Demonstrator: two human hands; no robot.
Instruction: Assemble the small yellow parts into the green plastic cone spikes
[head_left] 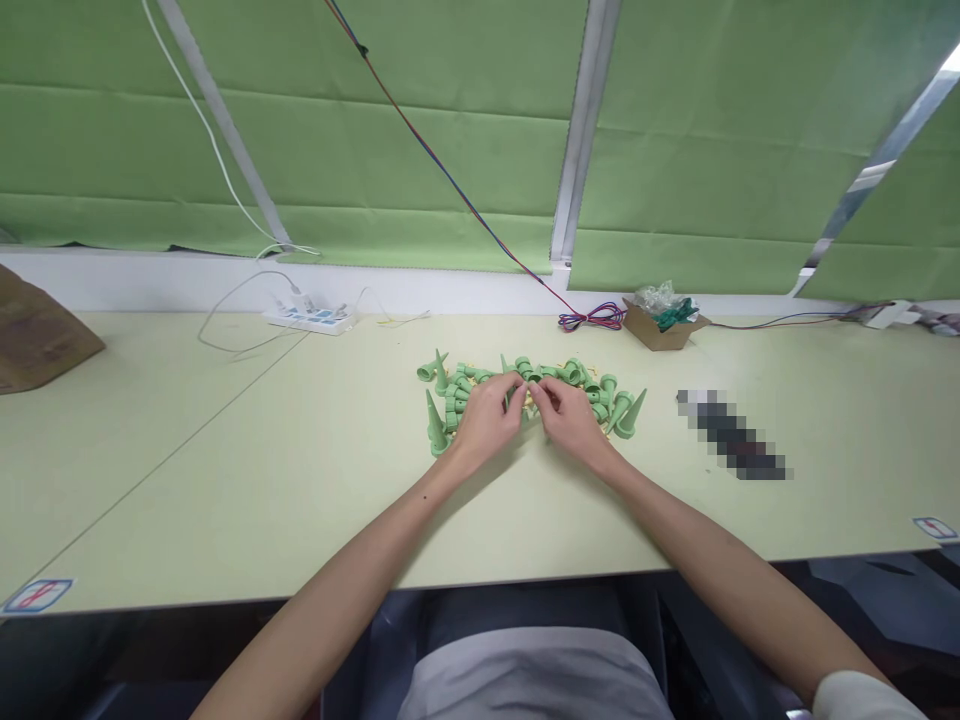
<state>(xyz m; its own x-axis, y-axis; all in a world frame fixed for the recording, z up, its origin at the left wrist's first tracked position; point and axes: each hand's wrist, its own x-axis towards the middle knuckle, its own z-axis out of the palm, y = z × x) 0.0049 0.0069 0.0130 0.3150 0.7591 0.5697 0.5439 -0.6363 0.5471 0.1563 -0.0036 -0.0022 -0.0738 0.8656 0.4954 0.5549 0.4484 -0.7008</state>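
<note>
A heap of green plastic cone-shaped spikes with wide threaded collars (437, 432), like plant-watering spikes, lies on the table. Small yellowish parts show among them. My left hand (493, 408) and my right hand (568, 415) meet at the heap's near side, with thumbs and fingers pinched together. Their fingertips nearly touch, and whatever sits between them is mostly hidden. A green collar shows right behind the fingertips, but I cannot tell whether it is held. One spike (631, 415) stands at the right end of the heap, beyond my right hand.
On the pale table (300, 500), a power strip (311, 318) sits at the back left and a brown bag (41, 335) at the far left. Behind right are coiled wires (592, 317) and a small cardboard box (660, 330). A blurred-out dark object (731, 435) lies right.
</note>
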